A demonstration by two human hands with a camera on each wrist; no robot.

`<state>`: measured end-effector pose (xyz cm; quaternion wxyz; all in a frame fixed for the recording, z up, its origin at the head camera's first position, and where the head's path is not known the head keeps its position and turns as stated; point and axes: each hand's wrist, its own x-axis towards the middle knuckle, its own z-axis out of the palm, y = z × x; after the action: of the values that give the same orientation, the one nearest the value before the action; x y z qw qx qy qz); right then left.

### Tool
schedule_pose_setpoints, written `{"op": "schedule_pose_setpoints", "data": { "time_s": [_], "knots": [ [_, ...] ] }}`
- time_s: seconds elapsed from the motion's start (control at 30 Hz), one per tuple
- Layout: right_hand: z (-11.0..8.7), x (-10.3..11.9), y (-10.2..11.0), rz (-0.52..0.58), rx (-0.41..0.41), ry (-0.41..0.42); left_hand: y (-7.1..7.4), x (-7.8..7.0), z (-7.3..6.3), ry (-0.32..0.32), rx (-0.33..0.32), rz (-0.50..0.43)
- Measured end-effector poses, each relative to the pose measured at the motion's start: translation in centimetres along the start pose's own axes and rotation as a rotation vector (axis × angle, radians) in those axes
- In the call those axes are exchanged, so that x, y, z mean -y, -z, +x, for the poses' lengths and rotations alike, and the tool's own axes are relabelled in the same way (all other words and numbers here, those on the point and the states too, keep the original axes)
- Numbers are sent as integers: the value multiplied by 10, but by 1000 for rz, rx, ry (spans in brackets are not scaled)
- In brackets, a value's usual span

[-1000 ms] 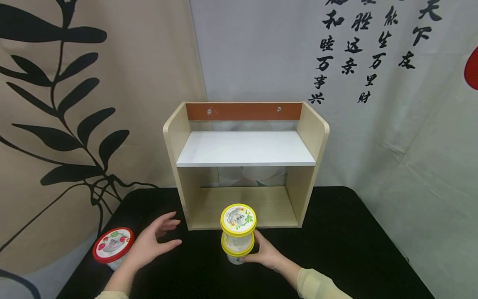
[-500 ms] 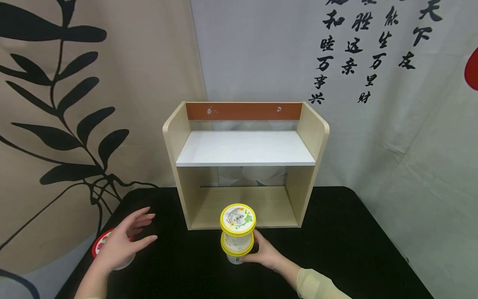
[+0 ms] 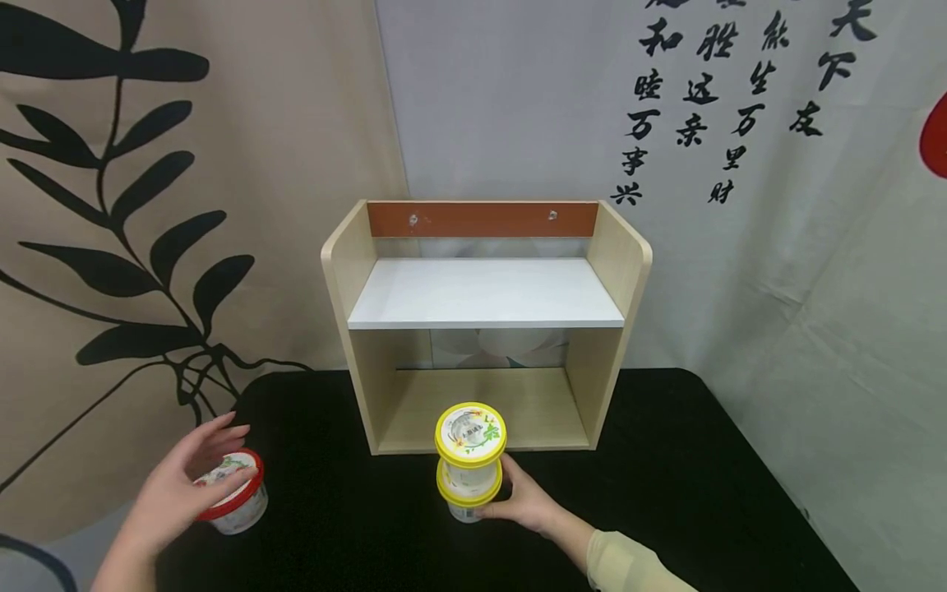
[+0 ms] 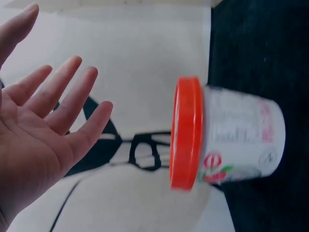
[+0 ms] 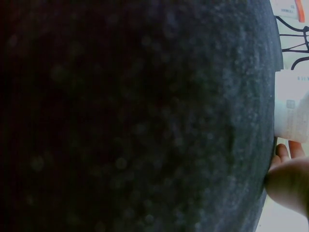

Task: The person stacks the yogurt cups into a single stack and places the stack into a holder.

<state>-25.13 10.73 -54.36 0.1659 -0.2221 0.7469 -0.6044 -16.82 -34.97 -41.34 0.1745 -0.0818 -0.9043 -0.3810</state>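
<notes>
Two white tubs with yellow lids stand stacked on the black table in the head view, the upper tub (image 3: 471,436) on the lid of the lower tub (image 3: 464,498). My right hand (image 3: 527,503) grips the lower tub from the right, thumb in front. In the right wrist view only part of a white tub (image 5: 291,106) and the thumb show. At the left, my left hand (image 3: 177,485) has its fingers spread over a white tub with a red lid (image 3: 242,511), covering part of it. The left wrist view shows that red-lidded tub (image 4: 236,135) apart from the fingers.
A two-tier wooden shelf (image 3: 484,390) with a white upper board (image 3: 484,292) stands behind the stacked tubs. The black table (image 3: 688,493) has its left edge close by the red-lidded tub. Cloth backdrops with a printed plant and writing hang behind.
My left hand has moved left, from right of the red-lidded tub, across it, to its left side. The right hand and the stacked tubs have stayed put.
</notes>
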Motion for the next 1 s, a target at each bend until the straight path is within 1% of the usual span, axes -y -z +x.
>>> {"op": "schedule_pose_setpoints", "data": {
  "time_s": [0.07,0.2,0.23,0.3,0.4,0.47,0.53,0.67,0.77,0.93,1.0],
  "knots": [
    [0,0,0,-2,-2,-2,6,4,-3,41,-22,39],
    [0,0,0,2,-6,-7,15,14,-10,168,-70,82],
    [0,0,0,4,-5,-7,16,16,-12,200,-81,83],
    [0,0,0,9,-3,-6,19,19,-16,270,-95,51],
    [0,-1,0,16,3,-5,20,24,-20,350,-124,18],
    [1,-2,1,19,6,-2,21,28,-22,377,-142,-20],
    [1,-2,1,22,8,1,21,33,-24,390,-152,-28],
    [1,-4,0,24,10,9,22,44,-27,411,-144,-45],
    [1,-4,0,21,11,18,21,52,-30,448,-133,-44],
    [2,-5,1,13,11,21,19,67,-34,516,-124,-89],
    [2,-5,1,14,11,19,18,74,-35,534,-122,-136]
  ]
}}
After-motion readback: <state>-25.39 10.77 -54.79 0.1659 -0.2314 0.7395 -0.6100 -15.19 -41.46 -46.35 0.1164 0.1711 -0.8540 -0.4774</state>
